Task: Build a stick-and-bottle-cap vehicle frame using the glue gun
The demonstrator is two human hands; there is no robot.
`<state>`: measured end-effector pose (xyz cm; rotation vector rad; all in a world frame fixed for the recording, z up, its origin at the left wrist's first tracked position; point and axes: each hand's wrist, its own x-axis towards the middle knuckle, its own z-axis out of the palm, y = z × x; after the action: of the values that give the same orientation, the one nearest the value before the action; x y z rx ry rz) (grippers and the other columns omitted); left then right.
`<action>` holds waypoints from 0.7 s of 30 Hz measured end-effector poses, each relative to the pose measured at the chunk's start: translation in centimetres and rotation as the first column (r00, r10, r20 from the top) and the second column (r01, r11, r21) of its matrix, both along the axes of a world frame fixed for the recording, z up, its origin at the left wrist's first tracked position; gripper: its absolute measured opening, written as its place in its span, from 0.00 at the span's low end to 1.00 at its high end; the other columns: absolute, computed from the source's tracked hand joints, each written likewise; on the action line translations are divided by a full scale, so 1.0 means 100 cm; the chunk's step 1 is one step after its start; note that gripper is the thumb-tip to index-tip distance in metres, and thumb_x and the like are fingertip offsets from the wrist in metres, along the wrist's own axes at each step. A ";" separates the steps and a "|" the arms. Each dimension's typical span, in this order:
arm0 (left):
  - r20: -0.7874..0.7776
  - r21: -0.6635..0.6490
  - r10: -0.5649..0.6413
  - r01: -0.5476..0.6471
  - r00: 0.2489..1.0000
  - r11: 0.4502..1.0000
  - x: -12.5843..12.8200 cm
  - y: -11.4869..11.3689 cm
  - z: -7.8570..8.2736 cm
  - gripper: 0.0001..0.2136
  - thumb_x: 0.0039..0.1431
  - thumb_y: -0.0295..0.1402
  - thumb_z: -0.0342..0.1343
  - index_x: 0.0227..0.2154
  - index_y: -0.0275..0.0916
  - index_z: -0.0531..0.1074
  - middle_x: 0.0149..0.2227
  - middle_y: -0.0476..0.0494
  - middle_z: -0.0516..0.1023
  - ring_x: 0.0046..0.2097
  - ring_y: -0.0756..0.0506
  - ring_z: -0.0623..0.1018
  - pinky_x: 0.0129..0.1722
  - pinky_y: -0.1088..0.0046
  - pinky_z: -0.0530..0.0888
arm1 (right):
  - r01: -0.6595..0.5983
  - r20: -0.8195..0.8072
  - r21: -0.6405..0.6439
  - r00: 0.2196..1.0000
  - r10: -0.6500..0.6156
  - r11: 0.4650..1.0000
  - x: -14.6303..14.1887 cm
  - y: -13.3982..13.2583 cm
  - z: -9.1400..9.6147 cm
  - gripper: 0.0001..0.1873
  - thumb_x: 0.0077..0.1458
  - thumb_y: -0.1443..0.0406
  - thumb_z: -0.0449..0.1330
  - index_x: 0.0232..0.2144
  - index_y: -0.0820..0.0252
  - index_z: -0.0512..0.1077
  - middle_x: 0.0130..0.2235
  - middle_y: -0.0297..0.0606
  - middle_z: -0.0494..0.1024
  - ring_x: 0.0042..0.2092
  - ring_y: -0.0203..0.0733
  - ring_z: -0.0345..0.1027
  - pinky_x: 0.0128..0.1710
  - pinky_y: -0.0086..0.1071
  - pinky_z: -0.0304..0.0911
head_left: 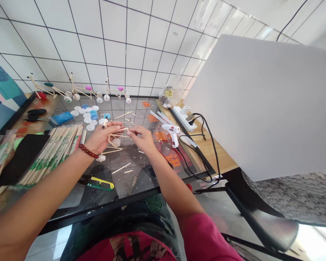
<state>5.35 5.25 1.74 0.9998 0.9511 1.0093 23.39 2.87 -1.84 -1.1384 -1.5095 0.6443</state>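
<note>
Mid-frame over the worktop (pixel 130 174), left hand (pixel 101 138) and right hand (pixel 143 137) each had a closed grip on the stick frame (pixel 116 137), seemingly mid-assembly, beside the glue gun (pixel 171 131).

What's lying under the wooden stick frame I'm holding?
Under the wooden stick frame: dark glass tabletop with loose wooden offcuts. Anything beneath the left hand is hidden.

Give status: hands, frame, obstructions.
Left hand and right hand both grip stick frame. Glue gun lies right, apart. Nothing in the way.
</note>
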 end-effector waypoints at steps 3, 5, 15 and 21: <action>0.034 0.049 -0.025 0.023 0.999 0.999 -0.002 0.001 0.004 0.20 0.35 0.29 0.69 0.37 0.42 0.80 0.45 0.40 0.82 0.55 0.33 0.77 0.39 0.66 0.75 | 0.015 -0.032 -0.047 0.999 -0.017 0.999 0.000 0.002 -0.002 0.05 0.53 0.63 0.66 0.28 0.57 0.80 0.31 0.32 0.80 0.32 0.35 0.68 0.39 0.30 0.66; 0.062 0.084 -0.025 0.020 0.998 0.996 -0.003 0.001 0.005 0.22 0.33 0.26 0.66 0.38 0.44 0.79 0.46 0.40 0.81 0.58 0.32 0.74 0.42 0.65 0.76 | 0.013 -0.089 -0.110 0.996 -0.022 0.994 -0.001 0.005 -0.004 0.06 0.52 0.62 0.66 0.28 0.58 0.80 0.31 0.32 0.80 0.32 0.36 0.69 0.38 0.30 0.66; 0.113 0.087 -0.001 -0.009 0.994 0.996 -0.005 0.006 -0.002 0.23 0.31 0.23 0.60 0.37 0.45 0.78 0.46 0.44 0.81 0.62 0.33 0.71 0.50 0.61 0.74 | -0.060 -0.256 -0.258 0.967 -0.008 0.964 -0.003 0.011 -0.013 0.08 0.48 0.61 0.68 0.30 0.59 0.80 0.30 0.32 0.82 0.32 0.36 0.72 0.36 0.29 0.67; 0.127 0.075 0.007 -0.017 0.992 0.997 -0.006 0.012 -0.008 0.24 0.29 0.22 0.58 0.36 0.46 0.79 0.45 0.46 0.81 0.60 0.35 0.72 0.53 0.61 0.73 | -0.072 -0.263 -0.313 0.965 -0.013 0.947 -0.004 0.012 -0.013 0.04 0.47 0.68 0.68 0.29 0.60 0.80 0.31 0.32 0.83 0.32 0.34 0.73 0.38 0.28 0.68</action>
<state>4.70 6.42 0.90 0.9820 0.8200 1.1125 22.97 4.06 -3.15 -1.2184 -1.2238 1.0488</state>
